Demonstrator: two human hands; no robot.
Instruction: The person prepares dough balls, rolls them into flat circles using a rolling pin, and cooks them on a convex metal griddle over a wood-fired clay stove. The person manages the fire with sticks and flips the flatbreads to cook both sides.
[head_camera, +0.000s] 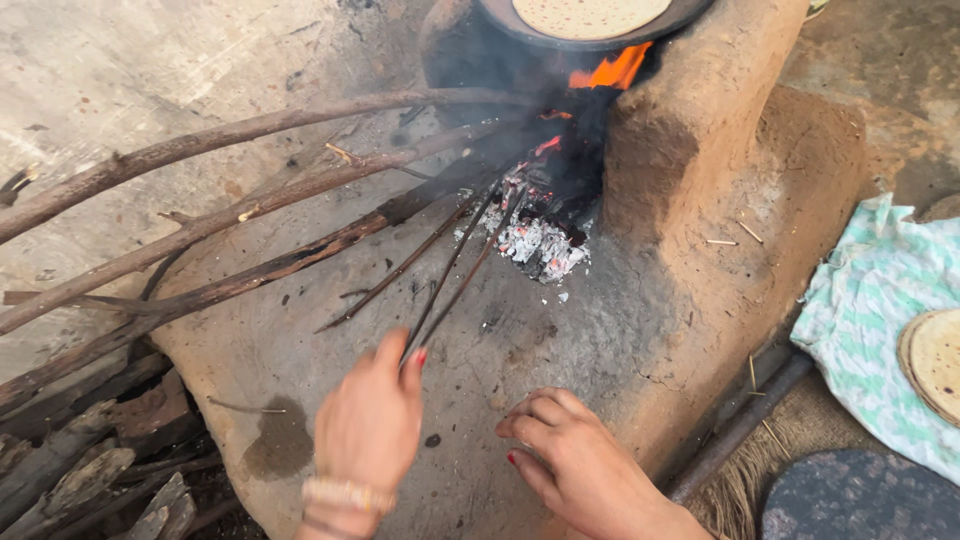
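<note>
My left hand grips the near end of thin metal tongs whose tips reach into the grey ash and embers at the mouth of a clay stove. My right hand rests with curled fingers on the stove's clay apron, holding nothing. A flatbread lies on a dark pan above the flames. Long wooden branches feed into the fire from the left.
Split firewood is piled at the lower left. At the right a striped cloth holds cooked flatbreads. A round dark board and a dark rod lie at the lower right.
</note>
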